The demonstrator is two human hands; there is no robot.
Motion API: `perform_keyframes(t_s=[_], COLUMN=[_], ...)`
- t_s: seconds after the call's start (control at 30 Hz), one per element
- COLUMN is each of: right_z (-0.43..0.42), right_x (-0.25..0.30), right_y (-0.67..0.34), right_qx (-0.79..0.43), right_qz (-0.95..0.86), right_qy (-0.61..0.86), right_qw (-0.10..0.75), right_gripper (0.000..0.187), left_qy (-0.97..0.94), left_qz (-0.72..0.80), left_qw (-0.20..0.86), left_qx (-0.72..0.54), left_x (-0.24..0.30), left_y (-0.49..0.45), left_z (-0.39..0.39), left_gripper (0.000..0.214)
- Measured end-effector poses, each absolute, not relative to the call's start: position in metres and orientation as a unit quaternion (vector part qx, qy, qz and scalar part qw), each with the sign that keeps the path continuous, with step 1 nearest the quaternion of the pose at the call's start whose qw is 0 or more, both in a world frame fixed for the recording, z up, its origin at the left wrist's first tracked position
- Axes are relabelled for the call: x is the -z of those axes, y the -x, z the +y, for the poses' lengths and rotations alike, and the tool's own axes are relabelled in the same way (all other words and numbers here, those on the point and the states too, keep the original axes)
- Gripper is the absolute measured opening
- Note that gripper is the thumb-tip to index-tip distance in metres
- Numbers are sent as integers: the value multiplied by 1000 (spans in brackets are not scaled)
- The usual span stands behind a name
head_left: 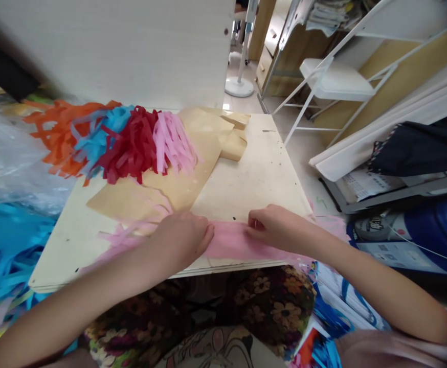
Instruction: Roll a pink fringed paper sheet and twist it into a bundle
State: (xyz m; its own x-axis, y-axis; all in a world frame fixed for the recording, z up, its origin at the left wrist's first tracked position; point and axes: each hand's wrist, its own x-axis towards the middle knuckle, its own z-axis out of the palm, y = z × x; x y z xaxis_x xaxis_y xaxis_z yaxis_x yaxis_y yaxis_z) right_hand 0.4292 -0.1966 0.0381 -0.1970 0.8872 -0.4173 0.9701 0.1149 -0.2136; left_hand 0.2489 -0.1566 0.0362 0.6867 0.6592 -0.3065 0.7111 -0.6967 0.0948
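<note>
A strip of pink tissue paper [227, 239] lies along the near edge of the cream board table [246, 189], with cut fringe at its left end. My left hand [185, 235] is closed on the strip near its middle, fingers curled down. Farther right, my right hand [269, 225] pinches the upper edge of the same paper between thumb and fingers. Beyond my hands lie fringed tassels in orange [62, 133], light blue [106, 133], dark red [131, 145] and pink [173, 140]. They rest partly on a tan paper sheet [196, 138].
Clear plastic wrapping [12, 153] and blue fringed paper [8, 250] crowd the left side. A white panel [131, 51] rises behind the table. To the right stand a white folding chair [338, 82] and a blue container [430, 230]. Blue and white packets [350, 301] sit below my right arm.
</note>
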Motion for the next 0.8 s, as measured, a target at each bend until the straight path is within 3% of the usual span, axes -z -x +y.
perform_keyframes(t_s=[0.27,0.8], right_z=[-199,-197], right_x=[-35,-29], right_y=[-431,-436], right_qx=[175,210], right_qz=[730,725], right_qy=[-649,-643], right_qw=[121,131], right_gripper=[28,30], left_qy=[-911,-912], left_qz=[379,373], left_qw=[82,101], left_qx=[142,137], left_x=[-31,-29], left_y=[-249,-249], left_z=[-153,-149], left_gripper=[39,40])
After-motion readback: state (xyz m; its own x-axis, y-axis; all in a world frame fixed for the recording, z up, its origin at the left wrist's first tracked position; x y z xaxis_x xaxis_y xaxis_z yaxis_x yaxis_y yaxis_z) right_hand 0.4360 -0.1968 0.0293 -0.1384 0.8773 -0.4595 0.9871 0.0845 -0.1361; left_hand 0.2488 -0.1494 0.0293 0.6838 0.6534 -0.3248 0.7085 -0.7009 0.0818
